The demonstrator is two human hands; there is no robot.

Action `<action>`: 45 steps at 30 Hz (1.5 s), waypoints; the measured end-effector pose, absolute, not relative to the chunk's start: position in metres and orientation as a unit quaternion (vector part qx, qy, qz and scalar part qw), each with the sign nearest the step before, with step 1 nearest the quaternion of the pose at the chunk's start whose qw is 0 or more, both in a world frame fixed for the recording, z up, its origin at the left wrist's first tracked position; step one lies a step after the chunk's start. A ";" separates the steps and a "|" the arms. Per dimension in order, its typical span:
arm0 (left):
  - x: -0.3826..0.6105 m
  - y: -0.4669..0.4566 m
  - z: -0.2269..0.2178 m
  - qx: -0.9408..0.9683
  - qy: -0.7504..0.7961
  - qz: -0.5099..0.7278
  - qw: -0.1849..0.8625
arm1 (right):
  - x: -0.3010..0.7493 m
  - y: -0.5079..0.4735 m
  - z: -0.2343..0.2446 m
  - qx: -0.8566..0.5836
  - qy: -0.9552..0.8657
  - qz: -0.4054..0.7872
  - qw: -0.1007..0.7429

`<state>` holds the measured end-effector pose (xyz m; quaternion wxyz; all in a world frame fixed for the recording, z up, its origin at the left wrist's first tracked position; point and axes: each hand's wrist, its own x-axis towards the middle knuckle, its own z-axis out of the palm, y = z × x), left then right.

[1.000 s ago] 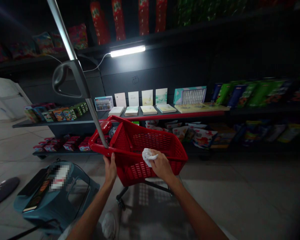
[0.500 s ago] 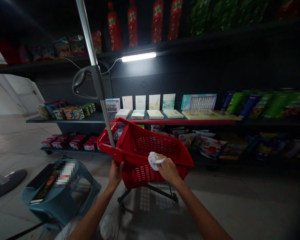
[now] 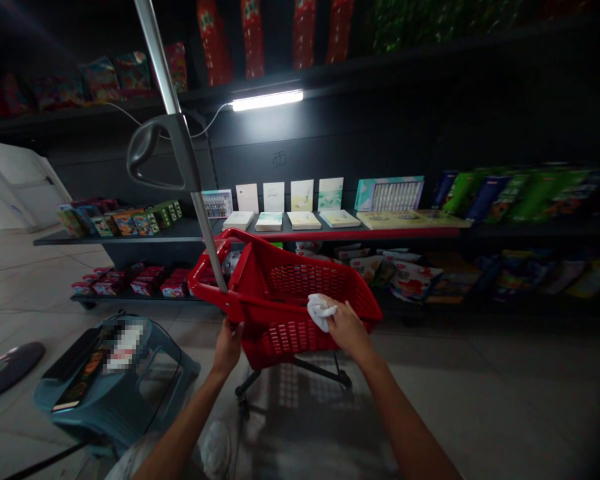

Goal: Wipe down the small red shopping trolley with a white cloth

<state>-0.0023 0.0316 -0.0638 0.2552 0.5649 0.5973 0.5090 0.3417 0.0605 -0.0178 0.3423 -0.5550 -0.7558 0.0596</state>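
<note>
A red plastic shopping basket [image 3: 290, 280] on wheels stands on the floor in front of me, tilted a little. Its silver telescopic pole with a grey handle [image 3: 153, 160] rises at its left corner. My left hand [image 3: 228, 347] grips the basket's near left rim below the pole. My right hand [image 3: 347, 328] is closed on a crumpled white cloth [image 3: 320, 310] and presses it against the basket's near rim.
A teal plastic stool [image 3: 115, 387] with flat items on it stands at lower left. Dark shelves [image 3: 330, 233] behind the basket carry notebooks, boxes and packets under a lit tube lamp [image 3: 267, 100]. A fan base [image 3: 5, 363] lies far left. Tiled floor spreads to the right.
My right hand with the cloth has slid rightward along the basket's near rim. My left hand keeps its grip. The view has shifted slightly.
</note>
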 end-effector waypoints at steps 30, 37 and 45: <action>-0.004 0.048 -0.063 0.593 0.636 0.449 0.204 | 0.411 0.056 -0.037 -0.644 -0.699 -0.037 0.310; 0.015 0.048 -0.066 0.559 0.628 0.500 0.206 | 0.320 0.043 -0.021 -0.551 -0.752 -0.049 0.359; 0.017 0.049 -0.062 0.560 0.642 0.490 0.184 | 0.258 0.041 -0.012 -0.517 -0.764 -0.050 0.384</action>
